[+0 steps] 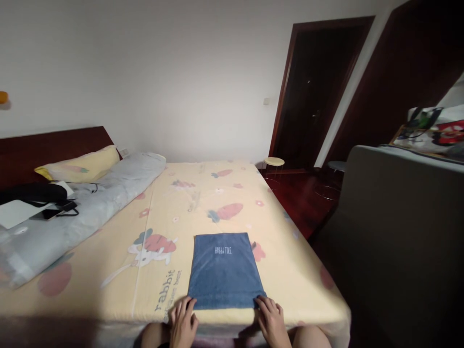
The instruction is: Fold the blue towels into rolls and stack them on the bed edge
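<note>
Mostly a bed [203, 203] fills the view, covered by a pale yellow sheet printed with carrots and a rabbit. Along its left side lies a rolled grey duvet [90, 203], with a yellow pillow [81, 164] behind it against the dark headboard [43, 145]. A black bag [32, 192] and white paper [14, 212] sit on the duvet. At right, a grey sofa back [398, 232]; beyond the bed, a dark doorway [319, 92] and a small round stool [274, 162]. Near the bed's front edge a folded blue towel [224, 270] lies flat, white lettering up. Left hand [183, 321] rests open, fingers spread, touching the towel's near left corner. Right hand [271, 319] also open, fingertips on the near right corner.
</note>
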Demonstrator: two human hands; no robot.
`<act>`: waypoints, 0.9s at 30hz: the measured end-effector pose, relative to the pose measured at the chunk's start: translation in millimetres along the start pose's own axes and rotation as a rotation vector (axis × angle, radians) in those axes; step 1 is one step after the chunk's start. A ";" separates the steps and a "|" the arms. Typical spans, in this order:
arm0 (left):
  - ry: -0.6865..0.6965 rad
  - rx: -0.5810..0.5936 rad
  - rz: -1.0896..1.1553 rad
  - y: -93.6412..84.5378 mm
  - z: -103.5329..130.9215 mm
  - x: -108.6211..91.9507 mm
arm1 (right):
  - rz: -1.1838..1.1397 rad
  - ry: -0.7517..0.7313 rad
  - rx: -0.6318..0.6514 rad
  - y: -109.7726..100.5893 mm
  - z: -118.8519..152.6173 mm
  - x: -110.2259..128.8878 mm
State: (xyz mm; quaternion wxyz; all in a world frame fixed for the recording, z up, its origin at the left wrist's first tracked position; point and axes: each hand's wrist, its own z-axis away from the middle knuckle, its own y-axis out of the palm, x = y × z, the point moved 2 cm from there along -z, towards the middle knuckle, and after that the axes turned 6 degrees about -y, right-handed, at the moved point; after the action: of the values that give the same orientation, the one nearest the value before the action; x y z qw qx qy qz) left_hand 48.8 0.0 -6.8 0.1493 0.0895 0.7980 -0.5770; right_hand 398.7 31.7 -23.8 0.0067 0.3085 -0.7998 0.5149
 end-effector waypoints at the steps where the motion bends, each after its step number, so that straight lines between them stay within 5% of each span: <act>1: -0.008 0.002 -0.008 0.2 0.7 2.9 | 0.008 0.015 0.000 -1.7 1.1 -3.4; 9: 0.020 -0.046 -0.048 2.1 -15.4 6.2 | 0.044 0.050 -0.038 -5.5 -15.1 -10.8; 15: 0.091 -0.081 0.046 -8.4 -23.4 18.4 | 0.004 0.050 0.052 -23.5 -32.6 -10.4; 20: -0.013 -0.107 0.292 -21.7 -31.8 25.7 | -0.189 0.157 0.120 -43.0 -39.9 -8.8; 27: -0.191 -0.115 0.506 -22.8 -49.7 21.5 | -0.439 0.400 -0.014 -35.2 -44.2 -16.7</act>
State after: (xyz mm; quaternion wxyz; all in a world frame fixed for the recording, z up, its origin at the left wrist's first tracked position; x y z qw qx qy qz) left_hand 14.6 39.2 20.6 0.3682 0.2224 0.7639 -0.4811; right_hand 416.2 66.6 20.3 0.2776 0.3663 -0.7002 0.5463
